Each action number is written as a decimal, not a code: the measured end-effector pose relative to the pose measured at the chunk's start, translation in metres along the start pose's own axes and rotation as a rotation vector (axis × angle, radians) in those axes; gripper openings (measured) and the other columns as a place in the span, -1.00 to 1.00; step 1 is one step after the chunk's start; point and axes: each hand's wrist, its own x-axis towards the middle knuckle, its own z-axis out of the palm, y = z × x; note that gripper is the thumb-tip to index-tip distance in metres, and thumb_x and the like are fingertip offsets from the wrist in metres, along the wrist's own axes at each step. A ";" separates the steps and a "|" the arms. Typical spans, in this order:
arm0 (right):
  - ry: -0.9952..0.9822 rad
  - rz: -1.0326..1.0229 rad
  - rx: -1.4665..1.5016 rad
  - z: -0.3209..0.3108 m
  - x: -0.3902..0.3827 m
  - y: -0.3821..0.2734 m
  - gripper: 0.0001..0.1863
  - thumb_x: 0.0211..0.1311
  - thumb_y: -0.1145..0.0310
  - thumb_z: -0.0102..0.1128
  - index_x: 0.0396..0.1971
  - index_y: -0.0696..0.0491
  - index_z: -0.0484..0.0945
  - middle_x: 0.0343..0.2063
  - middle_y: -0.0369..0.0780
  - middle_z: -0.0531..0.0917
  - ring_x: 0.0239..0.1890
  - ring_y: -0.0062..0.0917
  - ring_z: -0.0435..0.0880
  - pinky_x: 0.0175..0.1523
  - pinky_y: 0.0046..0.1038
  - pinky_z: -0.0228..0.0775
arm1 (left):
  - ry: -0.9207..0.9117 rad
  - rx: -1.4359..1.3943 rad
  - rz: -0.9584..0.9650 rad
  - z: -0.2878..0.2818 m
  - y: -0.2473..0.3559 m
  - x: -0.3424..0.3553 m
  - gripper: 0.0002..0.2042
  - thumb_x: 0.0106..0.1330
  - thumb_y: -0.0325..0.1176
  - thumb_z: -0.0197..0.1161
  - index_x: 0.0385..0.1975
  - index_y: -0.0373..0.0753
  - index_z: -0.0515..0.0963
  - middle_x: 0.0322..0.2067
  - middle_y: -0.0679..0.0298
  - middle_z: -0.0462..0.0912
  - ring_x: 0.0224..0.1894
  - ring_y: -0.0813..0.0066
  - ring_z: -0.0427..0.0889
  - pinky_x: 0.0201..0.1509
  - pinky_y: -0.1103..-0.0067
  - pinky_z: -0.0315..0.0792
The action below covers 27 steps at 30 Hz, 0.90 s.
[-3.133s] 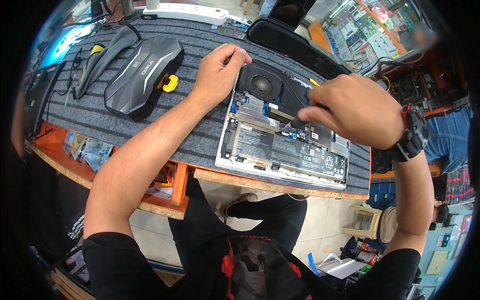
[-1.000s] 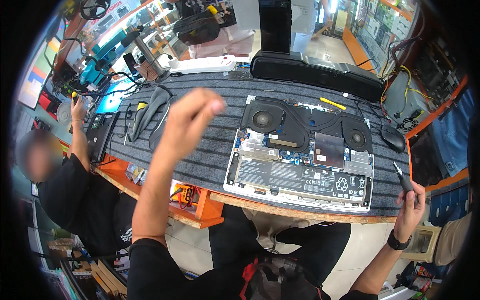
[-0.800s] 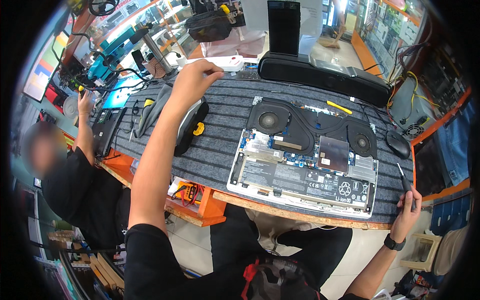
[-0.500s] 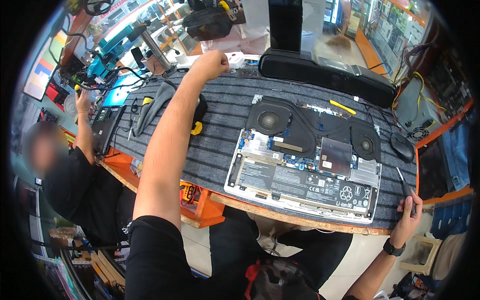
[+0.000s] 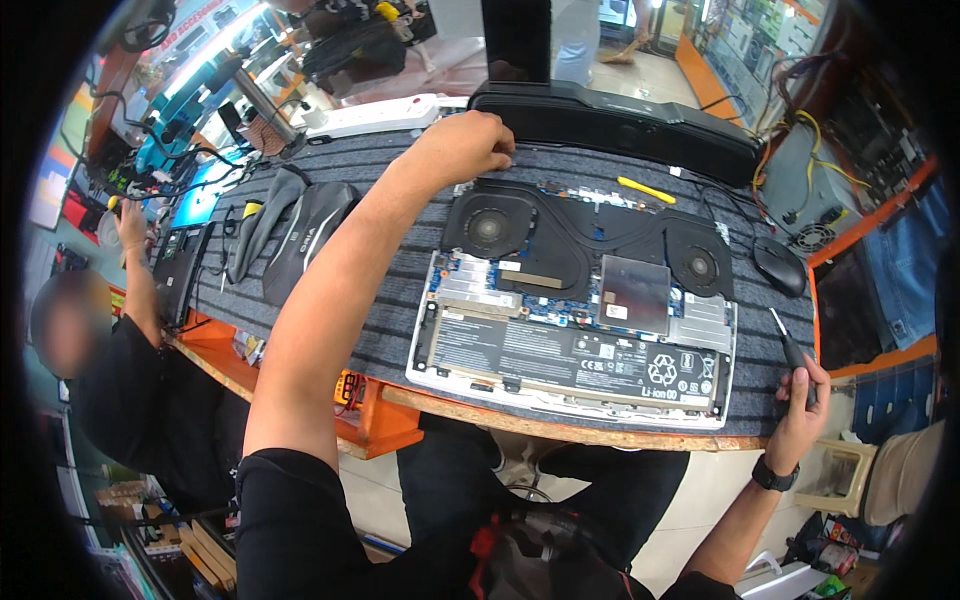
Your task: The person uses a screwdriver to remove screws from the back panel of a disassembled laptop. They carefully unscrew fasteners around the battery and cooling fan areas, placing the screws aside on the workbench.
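Note:
An opened laptop base (image 5: 565,350) lies on the grey striped mat, its battery, two fans and boards exposed. My left hand (image 5: 468,150) hovers over or rests on the mat just beyond the laptop's far left corner. Its fingers curl downward and close together; whatever they hold, if anything, is hidden. At the bench's right edge my right hand (image 5: 803,405) grips a screwdriver (image 5: 793,350) by its dark handle, the thin shaft pointing up and leftward. A yellow pry tool (image 5: 646,190) lies past the laptop's far edge.
A black mouse (image 5: 778,266) sits right of the laptop. Beyond it runs a long black soundbar-like stand (image 5: 620,122). A white power strip (image 5: 375,116) lies far left, near a dark grey bag (image 5: 308,240). At left, a co-worker's hand (image 5: 131,225) holds a yellow-ended tool.
My left hand has moved right, toward the laptop's far left corner, and has come lower. My right hand keeps the screwdriver in about the same place. The whole view has shifted slightly.

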 end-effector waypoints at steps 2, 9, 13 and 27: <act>-0.002 0.011 0.016 0.002 -0.001 -0.002 -0.72 0.37 0.30 0.21 -0.06 0.17 0.53 -0.40 -0.29 0.54 -0.41 -0.71 0.44 -0.30 -0.66 0.29 | -0.036 0.020 0.020 0.009 0.005 0.005 -0.87 0.17 -0.37 0.28 -0.35 -0.26 0.64 -0.30 0.09 0.66 -0.17 0.10 0.64 -0.06 0.30 0.49; 0.065 -0.018 0.637 -0.015 0.005 0.014 -0.68 0.38 0.29 0.20 -0.01 0.15 0.47 -0.31 -0.22 0.58 -0.40 -0.64 0.49 -0.24 -0.56 0.36 | -0.006 -0.113 -0.077 -0.009 0.016 0.002 -0.91 0.09 -0.46 0.24 -0.44 -0.32 0.54 -0.47 0.07 0.63 -0.36 0.11 0.64 -0.23 0.37 0.48; -0.165 -0.006 0.706 -0.002 -0.034 -0.023 -0.65 0.30 0.26 0.28 -0.02 0.02 0.37 -0.31 -0.10 0.63 -0.37 -0.46 0.64 -0.22 -0.46 0.56 | 0.252 -0.946 -0.047 -0.053 0.097 -0.039 -0.76 0.25 -0.43 0.30 -0.12 -0.37 0.62 -0.40 0.32 0.65 -0.30 0.61 0.62 -0.21 0.64 0.49; -0.665 -0.033 0.341 0.064 -0.114 -0.093 -0.62 0.27 0.57 0.23 0.10 0.23 0.51 -0.21 -0.10 0.67 -0.26 -0.48 0.72 -0.14 -0.50 0.55 | 0.460 -1.817 -0.235 -0.014 0.267 -0.172 -0.83 0.33 -0.44 0.28 -0.17 -0.40 0.58 -0.24 -0.04 0.71 -0.21 0.31 0.74 -0.16 0.51 0.67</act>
